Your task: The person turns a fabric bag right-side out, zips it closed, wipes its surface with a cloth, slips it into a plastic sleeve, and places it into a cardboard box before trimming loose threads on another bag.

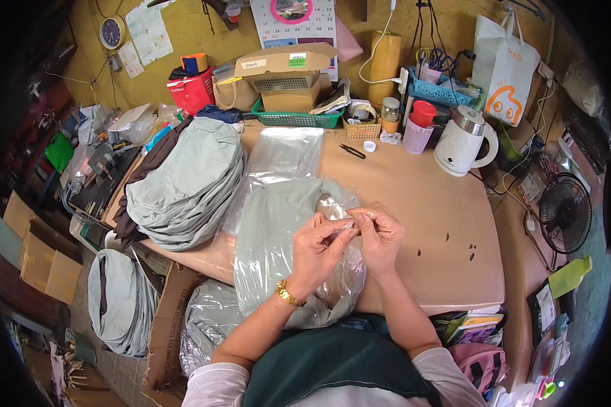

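Observation:
My left hand [313, 252], with a gold bracelet [288, 294] at its wrist, and my right hand [380, 237] meet fingertip to fingertip above the table. Both are closed in a pinch; a small whitish or clear bit shows between the fingers, too small to name. Beneath them lies a folded grey-green garment [268, 237] in a clear plastic bag [352, 271], crinkled on its right side. Flat clear plastic bags [285, 150] lie just behind it. To the left rises a stack of similar grey-green garments [183, 180].
Thread snips [352, 151] and a small white cap [369, 146] lie on the tabletop [448, 210]. A white kettle [457, 146] stands back right, beside a lilac cup [416, 136]. An open carton [166, 319] holds bagged goods below the left edge. A black fan [565, 212] is at right.

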The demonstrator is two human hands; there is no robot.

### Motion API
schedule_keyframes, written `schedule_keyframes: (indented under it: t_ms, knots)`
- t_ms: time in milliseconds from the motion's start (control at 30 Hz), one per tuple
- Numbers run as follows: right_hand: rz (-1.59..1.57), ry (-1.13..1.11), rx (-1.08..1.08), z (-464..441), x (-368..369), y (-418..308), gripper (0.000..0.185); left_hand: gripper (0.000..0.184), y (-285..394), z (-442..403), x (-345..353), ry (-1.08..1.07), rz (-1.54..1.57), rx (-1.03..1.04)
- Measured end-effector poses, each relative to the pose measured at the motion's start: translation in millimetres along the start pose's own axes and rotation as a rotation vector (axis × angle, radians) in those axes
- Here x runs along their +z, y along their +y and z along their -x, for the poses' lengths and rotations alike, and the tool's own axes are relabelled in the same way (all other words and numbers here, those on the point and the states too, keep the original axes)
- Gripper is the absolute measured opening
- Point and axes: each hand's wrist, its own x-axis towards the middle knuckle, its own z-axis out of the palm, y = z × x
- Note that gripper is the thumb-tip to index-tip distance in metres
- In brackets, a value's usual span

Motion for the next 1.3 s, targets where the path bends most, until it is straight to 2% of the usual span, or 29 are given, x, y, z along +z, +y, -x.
schedule_keyframes:
  t_ms: [33,67,133,167,233,267,333,367,433,467,533,567,633,767,833,867,933,967,1033,1067,1167,1233,1267,1300]
  knots:
    - [0.127,-0.048,-0.076,-1.2,-2.7,-0.8,0.010,0.018,-0.2,0.1,-1.1,0.002,0.067,-0.041]
    - [0.127,-0.049,-0.075,-3.4,-4.6,-4.7,0.010,0.018,-0.3,0.3,-2.5,0.003,0.067,-0.042]
    - [0.384,-0.184,-0.274,-13.4,-5.6,-23.0,0.012,0.018,-0.7,-0.7,-6.1,0.024,0.336,-0.211]
    - [0.381,-0.185,-0.274,-16.7,-12.9,-25.9,0.012,0.018,0.3,-1.8,-8.8,0.026,0.333,-0.212]
    - [0.579,-0.511,0.001,-21.2,-32.7,-30.6,0.008,0.015,3.6,-3.8,-12.5,0.036,0.392,-0.282]
    - [0.580,-0.511,0.003,-21.1,-33.9,-34.6,0.008,0.015,2.4,-3.3,-13.1,0.036,0.393,-0.283]
    - [0.881,-0.484,-0.217,-21.0,-35.8,-43.6,0.007,0.014,-1.4,-3.0,-12.7,-0.023,0.217,-0.266]
    - [0.882,-0.484,-0.218,-19.8,-33.9,-47.9,0.007,0.014,-2.3,-3.1,-12.5,-0.023,0.218,-0.264]
    - [0.842,-0.355,-0.488,-15.3,-25.4,-53.6,0.010,0.012,-2.2,-3.3,-11.8,-0.053,-0.036,-0.133]
    - [0.844,-0.354,-0.485,-13.3,-22.8,-50.0,0.010,0.012,1.2,-3.6,-11.3,-0.056,-0.034,-0.134]
    - [0.484,-0.261,-0.224,-8.1,-19.4,-33.7,0.012,0.014,15.4,-5.5,-11.3,-0.061,-0.203,0.063]
    - [0.485,-0.260,-0.223,-7.3,-18.8,-26.0,0.012,0.014,16.6,-4.1,-10.8,-0.062,-0.201,0.063]
    - [-0.058,-0.070,0.199,-7.1,-17.5,-13.0,0.010,0.019,18.4,-0.5,-10.7,-0.052,-0.162,0.082]
    - [0.061,-0.105,0.193,-1.9,-16.0,-9.7,0.006,0.016,18.6,0.7,-14.0,-0.061,-0.138,0.076]
    - [0.200,-0.259,0.182,-3.8,-20.3,-18.9,0.008,0.019,12.3,0.7,-15.1,-0.064,-0.035,0.007]
    - [0.201,-0.259,0.181,-5.4,-21.2,-23.5,0.008,0.019,12.7,0.3,-16.7,-0.063,-0.034,0.008]
    - [0.263,-0.327,0.044,-8.3,-22.9,-31.8,0.006,0.022,20.6,-1.4,-20.3,-0.082,0.068,0.006]
    - [0.265,-0.327,0.047,-8.7,-23.6,-33.9,0.006,0.022,24.7,-1.5,-19.4,-0.083,0.071,0.004]
    - [0.467,-0.297,-0.109,-8.4,-24.4,-36.5,0.004,0.024,30.8,-1.6,-16.8,-0.087,-0.095,0.046]
    - [0.466,-0.297,-0.106,-7.2,-24.4,-37.3,0.004,0.024,29.2,-1.5,-16.8,-0.088,-0.095,0.044]
    - [0.388,-0.336,-0.003,-6.3,-26.8,-33.6,0.007,0.022,19.5,-3.0,-15.8,-0.075,-0.104,0.029]
    - [-0.185,-0.525,0.507,-10.8,-36.1,-18.5,0.012,0.026,15.6,-3.9,-14.4,-0.067,-0.110,0.077]
    - [-0.185,-0.524,0.508,-12.4,-39.6,-15.5,0.012,0.026,17.6,-4.2,-13.2,-0.069,-0.110,0.076]
    - [-0.300,-0.511,0.603,-14.3,-42.6,-13.2,0.015,0.028,21.4,-5.3,-11.4,-0.003,-0.056,0.100]
